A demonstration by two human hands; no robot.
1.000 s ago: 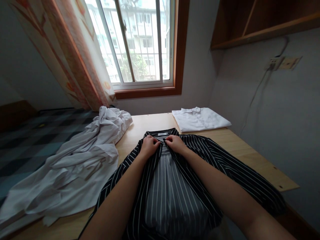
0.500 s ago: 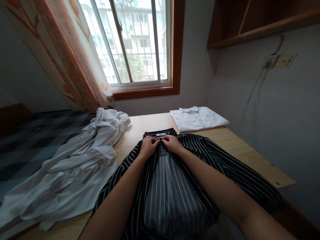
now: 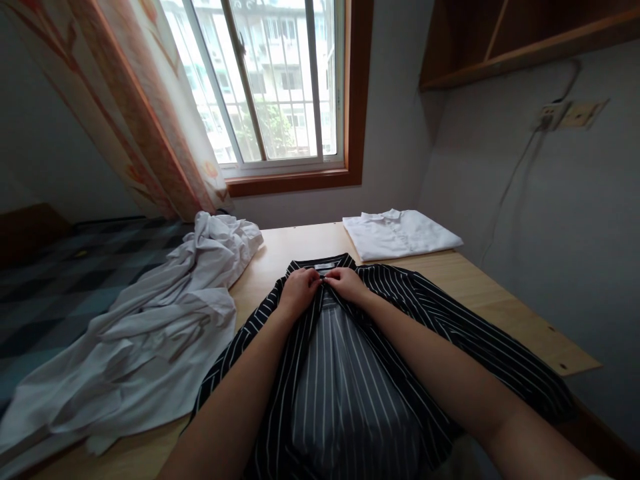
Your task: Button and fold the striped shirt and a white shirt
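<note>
- Shirt [image 3: 350, 373] lies on bench [image 3: 280, 251], parted below collar [image 3: 347, 261].
- Left hand [image 3: 300, 291], right hand [image 3: 346, 285]: grip pinching front edges [image 3: 306, 347].
- Best: edges level, no tugging.

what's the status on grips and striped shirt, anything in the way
Left grip, right grip: pinching striped shirt at neckline. Front open below. Folded white shirt beyond, crumpled white cloth left, neither between grips.

Open tabletop [image 3: 300, 241] beyond shirt [image 3: 345, 373], crumpled cloth [image 3: 155, 327] left
</note>
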